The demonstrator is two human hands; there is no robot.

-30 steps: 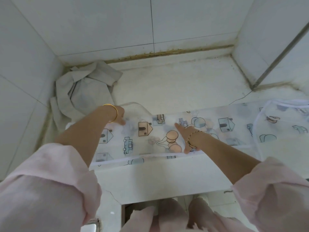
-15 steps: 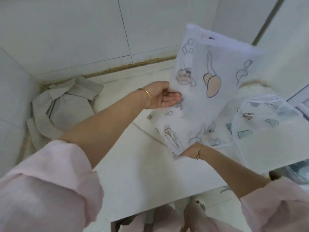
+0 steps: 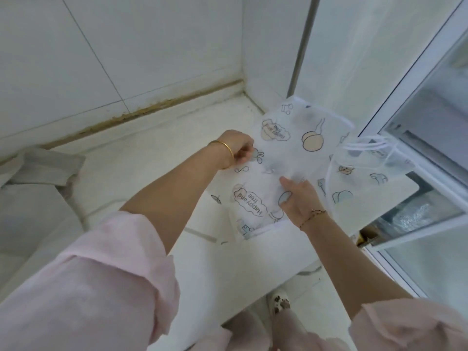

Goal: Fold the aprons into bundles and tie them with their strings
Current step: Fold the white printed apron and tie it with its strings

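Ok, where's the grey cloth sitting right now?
In the head view the grey cloth lies crumpled at the far left of the counter, by the tiled wall, well left of the left hand and the printed apron.

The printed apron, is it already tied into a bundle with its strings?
No: the printed apron lies spread loose on the counter, the left hand pinching its edge and the right hand pressing on it.

White counter (image 3: 152, 178): printed apron (image 3: 286, 148) spread at right; grey cloth (image 3: 43, 168), possibly apron, crumpled far left
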